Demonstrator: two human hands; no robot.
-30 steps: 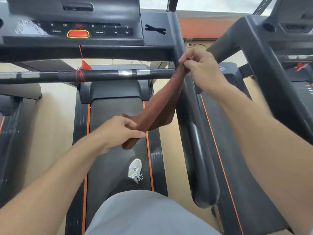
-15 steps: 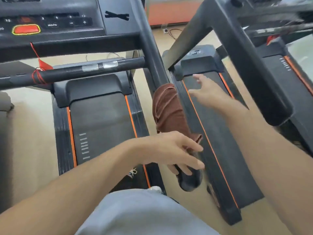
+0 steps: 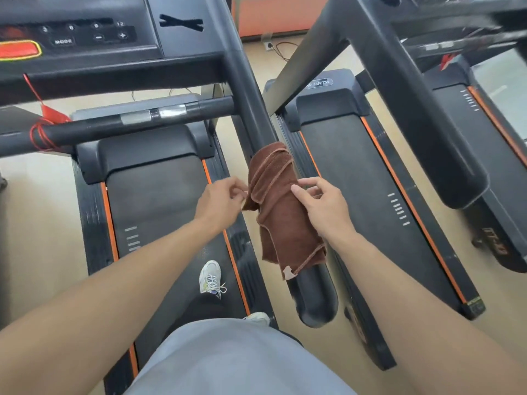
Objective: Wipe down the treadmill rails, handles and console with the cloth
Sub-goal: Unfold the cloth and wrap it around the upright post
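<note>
The brown cloth, draped over the right handrail, looks soft and light; left hand pinches its edge, right hand rests half-open against it; best gripped wrapped around the rail

The cloth covers the middle of the right rail, so the rail surface beneath it is hidden. Whether the left hand pinches the cloth's edge or only touches it cannot be told; its fingertips are partly hidden behind the fold. The console is cut off by the top and left edges, and its small button labels are mostly unreadable. The neighbouring treadmill's console at top right is blurred. One shoe is mostly hidden behind the person's shirt.
</note>
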